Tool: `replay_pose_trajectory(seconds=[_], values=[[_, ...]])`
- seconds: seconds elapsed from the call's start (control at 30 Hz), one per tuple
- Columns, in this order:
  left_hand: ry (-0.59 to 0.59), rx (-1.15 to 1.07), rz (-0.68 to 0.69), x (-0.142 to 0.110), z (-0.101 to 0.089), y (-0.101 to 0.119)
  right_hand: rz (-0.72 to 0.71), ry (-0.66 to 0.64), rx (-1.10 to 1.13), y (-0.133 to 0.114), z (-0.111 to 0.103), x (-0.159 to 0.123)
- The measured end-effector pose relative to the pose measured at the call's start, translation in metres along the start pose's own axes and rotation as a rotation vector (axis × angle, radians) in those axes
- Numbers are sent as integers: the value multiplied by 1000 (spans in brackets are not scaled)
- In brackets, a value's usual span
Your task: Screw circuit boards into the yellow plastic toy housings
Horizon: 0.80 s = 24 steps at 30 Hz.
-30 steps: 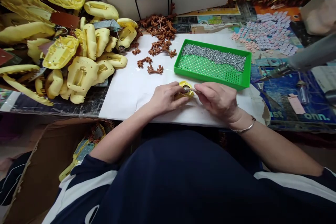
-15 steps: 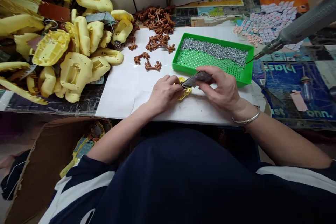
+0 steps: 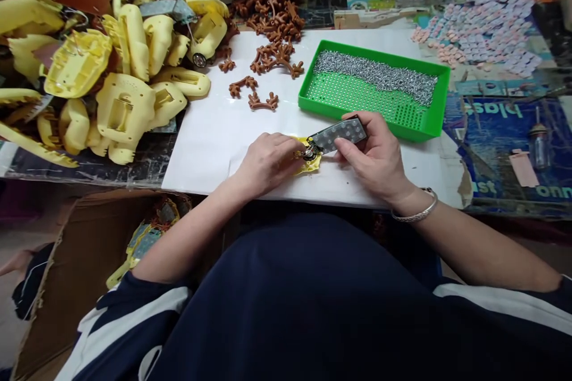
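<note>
My left hand (image 3: 267,161) is closed on a small yellow plastic part (image 3: 310,162) lying on the white sheet (image 3: 210,143). My right hand (image 3: 376,155) grips a grey circuit board (image 3: 338,134) studded with round contacts, tilted so its lower end meets the yellow part. A small round metal piece shows where the two meet. A silver bangle circles my right wrist.
A green tray (image 3: 433,125) with a band of small metal screws (image 3: 375,74) stands just beyond my hands. Brown antler-shaped pieces (image 3: 270,30) lie at the back. Yellow toy shells (image 3: 111,65) pile up on the left. Pale small parts (image 3: 482,30) spread at right. A cardboard box (image 3: 89,262) sits below left.
My right hand picked up the grey circuit board and brought it down onto the yellow part. The grey power tool at the right has gone from view. The camera tilted down.
</note>
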<state>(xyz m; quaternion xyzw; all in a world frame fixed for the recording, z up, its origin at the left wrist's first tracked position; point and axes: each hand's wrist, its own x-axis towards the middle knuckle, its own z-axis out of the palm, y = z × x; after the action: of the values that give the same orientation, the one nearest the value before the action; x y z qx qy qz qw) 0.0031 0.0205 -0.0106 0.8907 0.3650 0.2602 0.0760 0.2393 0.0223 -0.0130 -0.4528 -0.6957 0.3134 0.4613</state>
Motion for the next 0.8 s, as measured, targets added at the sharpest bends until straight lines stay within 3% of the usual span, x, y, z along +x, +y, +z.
replay_pose_trajectory(seconds=[0.13,0.27,0.37,0.47,0.57,0.8], values=[[111,48,-39,-5,11,11,-128,0,-105,-7,-4,-3],[207,177,-63,-5,19,17,-404,-9,-280,-12,-11,-4],[193,157,-126,-4,20,17,-604,-92,-383,-12,-16,-6],[169,69,-149,-4,18,15,-697,-144,-463,-12,-18,-7],[160,-11,-93,-6,15,15,-622,-153,-451,-15,-17,-7],[151,-48,-124,-7,15,18,-168,-83,-46,-15,-4,-1]])
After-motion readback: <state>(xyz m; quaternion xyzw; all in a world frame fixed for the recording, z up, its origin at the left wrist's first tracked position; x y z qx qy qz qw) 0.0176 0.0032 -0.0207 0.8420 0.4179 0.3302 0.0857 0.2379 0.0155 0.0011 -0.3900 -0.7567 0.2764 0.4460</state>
